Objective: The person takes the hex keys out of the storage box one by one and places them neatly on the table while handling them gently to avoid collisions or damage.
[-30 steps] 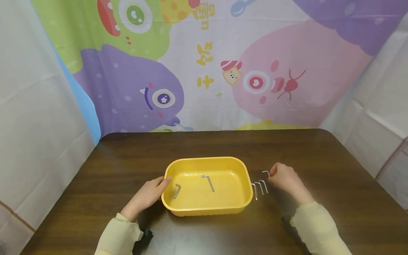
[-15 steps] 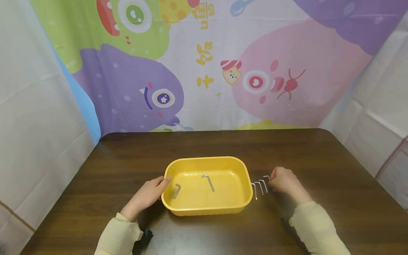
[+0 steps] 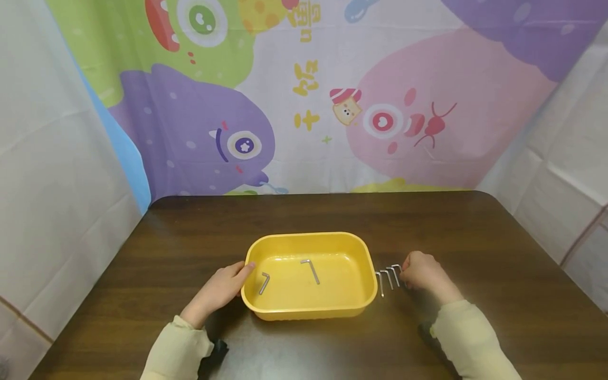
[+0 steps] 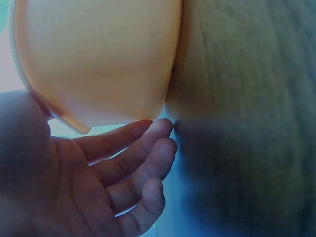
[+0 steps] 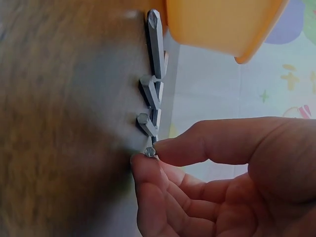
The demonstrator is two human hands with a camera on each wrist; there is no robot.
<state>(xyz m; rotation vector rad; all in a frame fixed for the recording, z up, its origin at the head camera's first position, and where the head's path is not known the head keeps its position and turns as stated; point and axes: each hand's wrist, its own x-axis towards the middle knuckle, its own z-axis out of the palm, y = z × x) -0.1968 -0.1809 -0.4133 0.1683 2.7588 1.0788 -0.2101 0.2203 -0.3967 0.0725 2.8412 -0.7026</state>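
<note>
Pinching one metal hex key (image 5: 150, 152) between thumb and forefinger, the right grip (image 3: 424, 272) is closed. Three more hex keys (image 5: 148, 91) sit in a row on the desk (image 3: 304, 214), just left of that grip. Beyond them is one yellow tray (image 3: 309, 313), its left end held by the left grip (image 3: 223, 287), thumb over the rim. Inside lie two loose keys (image 3: 314, 272): one just right of the left grip, one farther right.
</note>
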